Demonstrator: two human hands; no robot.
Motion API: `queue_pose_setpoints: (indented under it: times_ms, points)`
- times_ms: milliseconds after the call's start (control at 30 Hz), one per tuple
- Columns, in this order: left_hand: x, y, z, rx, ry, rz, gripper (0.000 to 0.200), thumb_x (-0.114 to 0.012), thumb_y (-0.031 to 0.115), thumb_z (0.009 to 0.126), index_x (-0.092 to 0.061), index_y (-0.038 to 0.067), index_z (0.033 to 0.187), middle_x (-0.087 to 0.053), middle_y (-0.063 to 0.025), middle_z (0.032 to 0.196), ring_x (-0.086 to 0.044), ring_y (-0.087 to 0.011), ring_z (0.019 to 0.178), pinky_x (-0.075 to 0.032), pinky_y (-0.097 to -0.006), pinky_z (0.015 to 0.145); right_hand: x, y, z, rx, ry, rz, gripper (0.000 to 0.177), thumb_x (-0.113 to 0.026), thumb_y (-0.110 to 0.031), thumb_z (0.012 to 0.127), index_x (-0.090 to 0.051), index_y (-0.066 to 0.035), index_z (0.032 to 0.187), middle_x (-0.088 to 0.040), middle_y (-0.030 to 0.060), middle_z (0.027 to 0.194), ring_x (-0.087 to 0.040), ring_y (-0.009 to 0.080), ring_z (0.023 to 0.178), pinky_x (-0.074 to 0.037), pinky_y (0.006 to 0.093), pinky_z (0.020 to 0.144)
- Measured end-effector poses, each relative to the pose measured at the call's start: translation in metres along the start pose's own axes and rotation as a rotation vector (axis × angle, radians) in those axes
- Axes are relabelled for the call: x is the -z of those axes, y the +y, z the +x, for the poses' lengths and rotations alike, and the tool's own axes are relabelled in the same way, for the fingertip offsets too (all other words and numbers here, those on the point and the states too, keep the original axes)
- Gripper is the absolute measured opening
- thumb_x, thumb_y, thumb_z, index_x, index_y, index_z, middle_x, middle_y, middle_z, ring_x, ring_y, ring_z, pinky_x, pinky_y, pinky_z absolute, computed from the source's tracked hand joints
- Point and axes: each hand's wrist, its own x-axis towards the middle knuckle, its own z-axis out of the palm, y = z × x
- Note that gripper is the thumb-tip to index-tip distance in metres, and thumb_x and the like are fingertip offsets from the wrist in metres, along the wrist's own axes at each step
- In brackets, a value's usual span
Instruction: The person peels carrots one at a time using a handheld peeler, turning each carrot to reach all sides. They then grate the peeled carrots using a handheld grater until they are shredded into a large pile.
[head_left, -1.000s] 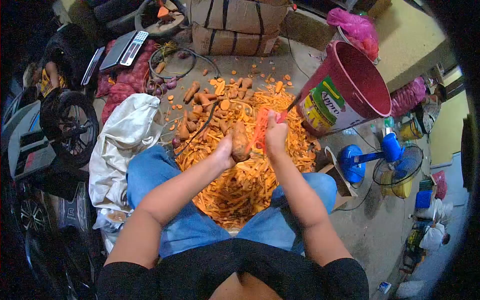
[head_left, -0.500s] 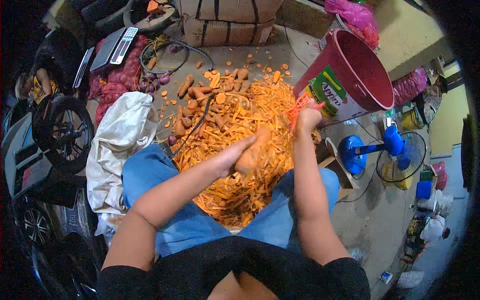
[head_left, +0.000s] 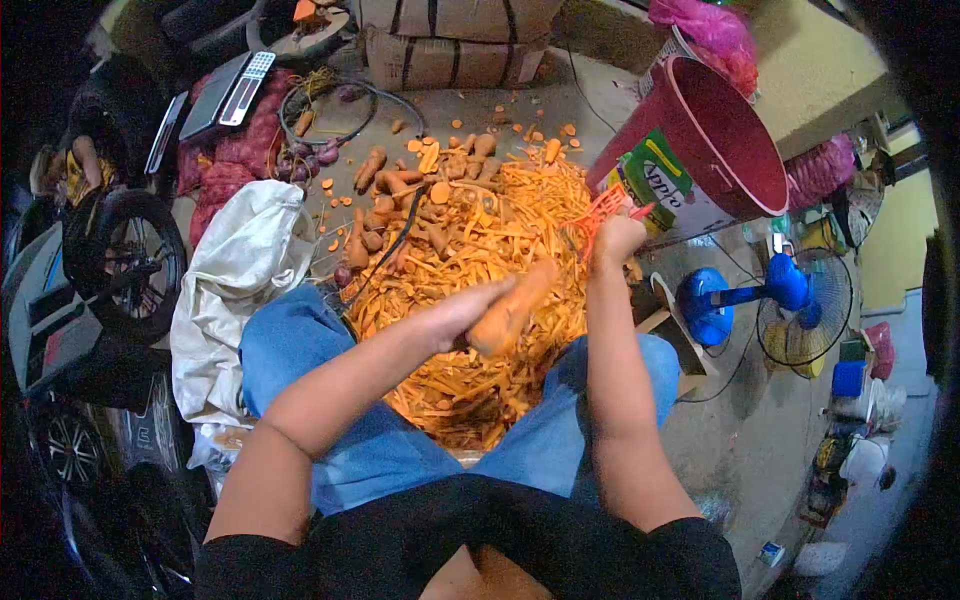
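Orange carrot (head_left: 512, 315) held in the left hand (head_left: 455, 318), above the heap (head_left: 440, 375), between its middle and its near edge; the thick end faces the body, the narrower end slants toward the far right corner; the left fingers are closed to the carrot's girth around its left side, but their hold beneath cannot be seen.

Right hand (head_left: 618, 238) at the heap's right edge, in front of the bucket (head_left: 637, 135); its fingers are curled tightly around the handle of a red-orange tool, apparently a peeler (head_left: 601, 210); the peeler is apart from the carrot, and whether it touches the bucket cannot be told.

Handling, as judged: grip the carrot at the thick end, thumb and fingertips behind the blade's path; set the blade flat and draw it lengthwise, away from the left hand, with light, even pressure; turn the carrot slightly between strokes; lift the peeler well free of the bucket's wall; mind the black cord (head_left: 407, 235) lying across the heap's left side.
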Motion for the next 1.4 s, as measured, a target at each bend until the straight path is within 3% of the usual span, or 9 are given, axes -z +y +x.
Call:
queue_pose_setpoints:
  times_ms: [200,333,400,467,567,767,1033,1300,1400]
  points:
    - [0.018,0.003,0.029,-0.094,0.288,-0.465,0.038,-0.019,0.037,0.084,-0.044,0.009,0.084,-0.048,-0.0052,0.064,-0.050,-0.0151,0.055,-0.043,-0.0300,0.045,-0.028,-0.026,-0.090,0.300,-0.275,-0.132,0.016,-0.046,-0.013,0.077,-0.047,-0.001,0.066,-0.049,0.0054,0.057,-0.045,0.0144,0.053,-0.037,0.0274,0.051]
    - [0.029,-0.009,0.030,0.036,0.143,0.010,0.036,-0.023,0.033,0.085,-0.045,0.006,0.095,-0.053,-0.0059,0.078,-0.052,-0.0149,0.060,-0.045,-0.0284,0.050,-0.026,-0.001,-0.066,0.356,-0.200,-0.388,0.019,-0.046,-0.016,0.077,-0.048,-0.001,0.066,-0.050,0.0088,0.057,-0.047,0.0204,0.051,-0.038,0.0318,0.049]
    - [0.012,-0.005,0.014,-0.031,0.078,0.082,0.039,-0.024,0.035,0.085,-0.043,0.006,0.102,-0.052,-0.0060,0.087,-0.052,-0.0135,0.070,-0.044,-0.0270,0.058,-0.019,0.006,-0.021,0.049,-0.096,0.082,0.023,-0.047,-0.019,0.076,-0.047,0.001,0.064,-0.050,0.0109,0.056,-0.047,0.0237,0.052,-0.037,0.0350,0.050]
    - [-0.001,0.009,-0.005,-0.004,-0.040,0.130,0.043,-0.029,0.038,0.083,-0.040,0.007,0.110,-0.050,-0.0052,0.100,-0.050,-0.0120,0.083,-0.041,-0.0259,0.072,0.001,0.029,0.015,0.050,0.105,-0.452,0.017,-0.045,-0.015,0.078,-0.048,-0.002,0.068,-0.052,0.0048,0.061,-0.048,0.0158,0.051,-0.038,0.0291,0.049]
    - [0.007,0.018,0.000,0.093,0.068,-0.127,0.042,-0.029,0.037,0.083,-0.040,0.008,0.111,-0.050,-0.0049,0.101,-0.051,-0.0129,0.084,-0.041,-0.0264,0.073,-0.014,-0.018,-0.023,-0.001,-0.026,0.033,0.015,-0.044,-0.013,0.079,-0.049,-0.002,0.071,-0.052,0.0019,0.062,-0.048,0.0129,0.054,-0.038,0.0264,0.049]
    - [0.032,-0.001,0.027,-0.034,0.091,-0.293,0.035,-0.027,0.034,0.084,-0.045,0.008,0.100,-0.054,-0.0041,0.080,-0.053,-0.0121,0.065,-0.046,-0.0253,0.058,-0.026,-0.040,-0.105,0.226,-0.412,-0.235,0.018,-0.047,-0.017,0.078,-0.048,-0.001,0.070,-0.047,0.0050,0.056,-0.045,0.0135,0.053,-0.036,0.0275,0.048]
    - [0.010,0.000,0.006,0.088,0.045,0.017,0.040,-0.030,0.037,0.083,-0.046,0.005,0.102,-0.054,-0.0054,0.092,-0.054,-0.0132,0.076,-0.044,-0.0262,0.067,-0.008,-0.038,-0.013,-0.118,0.044,0.214,0.019,-0.043,-0.015,0.079,-0.050,-0.002,0.068,-0.052,0.0046,0.066,-0.050,0.0121,0.059,-0.039,0.0250,0.052]
    - [0.011,0.007,0.012,-0.098,0.227,-0.024,0.036,-0.027,0.032,0.084,-0.045,0.007,0.103,-0.053,-0.0055,0.094,-0.053,-0.0147,0.080,-0.044,-0.0279,0.069,-0.024,-0.035,-0.095,0.258,-0.421,-0.301,0.013,-0.045,-0.013,0.078,-0.050,-0.002,0.076,-0.050,0.0010,0.066,-0.044,0.0091,0.058,-0.037,0.0234,0.055]
    - [-0.004,0.012,-0.005,0.038,0.114,0.135,0.037,-0.027,0.032,0.084,-0.047,0.005,0.100,-0.055,-0.0054,0.088,-0.053,-0.0114,0.072,-0.043,-0.0251,0.066,-0.018,-0.041,-0.034,0.061,-0.170,0.149,0.014,-0.044,-0.011,0.077,-0.049,-0.001,0.069,-0.049,0.0030,0.058,-0.046,0.0143,0.050,-0.036,0.0272,0.046]
